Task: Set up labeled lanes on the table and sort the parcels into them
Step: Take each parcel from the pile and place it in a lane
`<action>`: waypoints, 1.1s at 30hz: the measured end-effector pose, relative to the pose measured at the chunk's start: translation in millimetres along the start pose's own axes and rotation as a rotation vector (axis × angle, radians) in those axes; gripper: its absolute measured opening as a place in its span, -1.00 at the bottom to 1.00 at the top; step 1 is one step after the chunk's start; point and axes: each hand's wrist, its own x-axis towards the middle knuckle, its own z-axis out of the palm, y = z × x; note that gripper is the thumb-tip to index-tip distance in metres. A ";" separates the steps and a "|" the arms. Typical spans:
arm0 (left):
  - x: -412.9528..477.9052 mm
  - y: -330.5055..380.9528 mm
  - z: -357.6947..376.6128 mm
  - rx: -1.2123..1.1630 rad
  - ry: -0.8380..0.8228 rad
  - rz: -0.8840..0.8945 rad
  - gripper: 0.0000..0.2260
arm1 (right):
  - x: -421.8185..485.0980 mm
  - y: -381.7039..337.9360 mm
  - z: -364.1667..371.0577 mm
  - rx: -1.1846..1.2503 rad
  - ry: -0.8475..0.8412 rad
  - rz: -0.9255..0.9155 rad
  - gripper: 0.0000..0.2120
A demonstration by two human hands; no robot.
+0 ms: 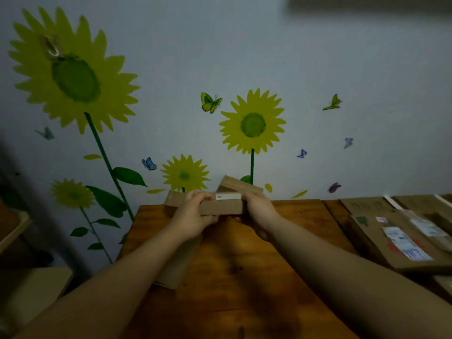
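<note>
I hold a small brown cardboard parcel (221, 207) with a white label on its top edge above the far part of the wooden table (244, 277). My left hand (193, 216) grips its left end and my right hand (259, 211) grips its right end. Two more brown parcels sit just behind it against the wall, one at the left (175, 198) and one tilted at the right (241, 185). Another brown parcel (175, 265) lies flat on the table under my left forearm, partly hidden.
Flat cardboard parcels with printed labels (391, 238) lie on the table's right side. A cardboard box (36, 287) stands on the floor at the left, beside a shelf edge (14, 231). The wall behind bears sunflower stickers.
</note>
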 end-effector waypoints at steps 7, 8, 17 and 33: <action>-23.9 19.2 -2.7 -0.672 -0.030 -0.385 -0.58 | -45.9 5.2 -19.3 0.098 -0.032 -0.060 -0.58; -26.7 21.8 -3.9 -0.691 -0.051 -0.390 -0.58 | -50.7 5.6 -21.0 0.070 -0.046 -0.063 -0.54; -30.9 48.8 -19.6 -0.658 -0.104 -0.239 -0.18 | -67.5 -22.8 -54.0 -0.061 -0.060 -0.208 -0.33; -19.0 181.3 86.2 -0.597 -0.131 -0.078 -0.47 | -86.4 -71.5 -219.4 -0.067 0.202 -0.500 -0.15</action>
